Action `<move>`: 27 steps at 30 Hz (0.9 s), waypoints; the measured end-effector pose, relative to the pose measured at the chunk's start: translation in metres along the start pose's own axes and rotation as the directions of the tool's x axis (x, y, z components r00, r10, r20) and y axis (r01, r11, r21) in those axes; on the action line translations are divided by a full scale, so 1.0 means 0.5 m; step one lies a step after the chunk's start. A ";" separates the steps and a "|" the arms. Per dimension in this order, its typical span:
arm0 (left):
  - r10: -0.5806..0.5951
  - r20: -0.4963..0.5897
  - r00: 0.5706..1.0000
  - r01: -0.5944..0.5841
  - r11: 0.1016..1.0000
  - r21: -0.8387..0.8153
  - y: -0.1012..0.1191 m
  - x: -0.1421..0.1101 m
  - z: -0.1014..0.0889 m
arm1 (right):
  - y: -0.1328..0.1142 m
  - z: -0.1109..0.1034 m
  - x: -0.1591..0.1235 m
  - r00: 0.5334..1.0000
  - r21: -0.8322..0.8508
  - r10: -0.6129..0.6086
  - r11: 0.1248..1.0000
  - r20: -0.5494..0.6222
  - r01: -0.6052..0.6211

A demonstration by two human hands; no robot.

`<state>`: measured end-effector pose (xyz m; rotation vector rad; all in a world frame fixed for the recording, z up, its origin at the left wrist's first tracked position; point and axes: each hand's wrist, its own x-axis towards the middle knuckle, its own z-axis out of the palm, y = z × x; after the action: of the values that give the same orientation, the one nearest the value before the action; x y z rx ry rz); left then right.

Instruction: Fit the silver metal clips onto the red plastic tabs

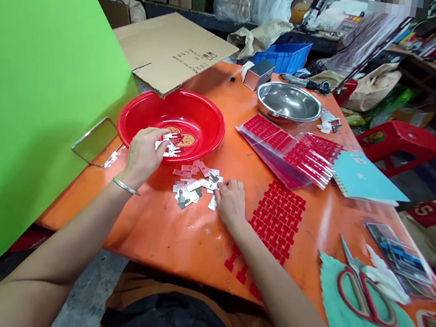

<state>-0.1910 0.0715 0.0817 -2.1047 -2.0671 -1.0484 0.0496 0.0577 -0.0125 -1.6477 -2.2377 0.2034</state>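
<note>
My left hand (145, 151) is over the near rim of a red basin (212, 124), its thumb and fingers curled around small flat metal plates (171, 149). Some of these plates may be resting against the basin's wall; I cannot tell how many are held. Just in front of the basin, a loose pile of similar plates (189, 186), silvery, white and pinkish, lies on the orange table (146, 229). At the pile's right edge, my right hand (232, 201) has its fingertips pinched on a plate (213, 202). Red T-shaped pieces (278, 216) lie in rows beside my right forearm.
Plastic-covered red sheets (289, 149), a light blue notebook (365, 177) and a steel bowl (288, 102) lie farther back. Scissors (365, 289) rest on a green cloth (334, 290) at right. A cardboard sheet (169, 49) overhangs the basin; a green panel (38, 104) stands left.
</note>
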 end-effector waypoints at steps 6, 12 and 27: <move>-0.113 0.258 0.960 0.241 0.803 -0.545 0.096 -0.109 0.025 | -0.006 -0.013 -0.014 0.987 0.305 0.160 0.940 0.006 -0.154; -0.193 0.634 0.749 0.661 0.287 -0.693 0.135 -0.215 0.112 | -0.022 -0.050 -0.081 0.848 0.868 0.436 0.243 0.301 -0.433; 0.009 0.606 0.795 0.388 0.760 -0.520 0.171 -0.252 0.111 | 0.001 -0.071 -0.234 0.957 0.690 0.288 0.686 0.037 -0.233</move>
<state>-0.0779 -0.0259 0.0184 -2.8771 -2.5128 -1.4286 0.0931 -0.0559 -0.0023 -1.4781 -1.5439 0.9172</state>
